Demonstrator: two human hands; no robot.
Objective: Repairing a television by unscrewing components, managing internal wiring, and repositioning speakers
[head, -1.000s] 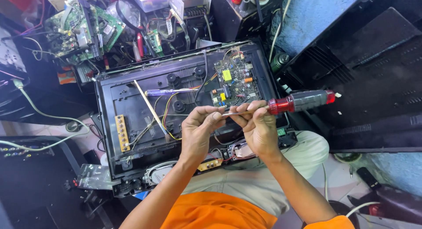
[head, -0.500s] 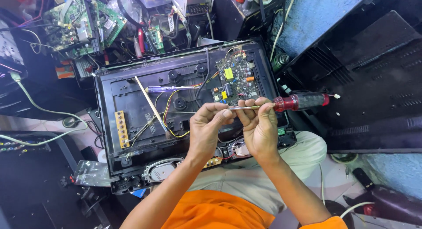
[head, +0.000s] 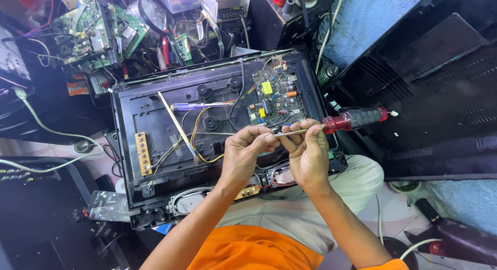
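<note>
Cluttered repair corner, open casing point(head: 155, 94) on our lap. Both hands at screwdriver point(head: 341, 122): right hand point(head: 308, 156) pinching shaft, left hand point(head: 246, 153) fingertips closed at tip. We judge tip being readied; next, steady aim at board point(head: 274, 96).

Both hands point(head: 277, 151) pinch a red-handled screwdriver point(head: 336, 124) by its shaft (held level) above the opened casing point(head: 155, 101).

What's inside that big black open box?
Inside the black casing sit a green circuit board, coloured wires, a purple-handled screwdriver and a yellow strip board. The left hand and right hand, holding a red-handled screwdriver, hide what lies beneath.
</note>
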